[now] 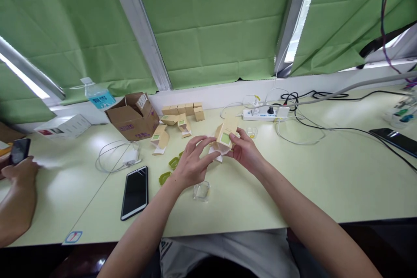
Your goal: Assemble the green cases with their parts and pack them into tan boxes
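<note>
Presently, a small box (224, 137) is grasped by the right hand (246, 152), though whether the left hand (193, 165), beside that grip, pinches it cannot be told.

From my station I see a tan carton (232, 126) with a green patch, and olive-green trays (165, 178) on a pale yellow-green worktop (293, 178). I make out purple print on a brown cardboard box (140, 125), a blue label (103, 100) with dark lettering, a white power strip (249, 115), and plain green blinds (211, 21) (a deeper shade than the worktop's, to my eye).
</note>
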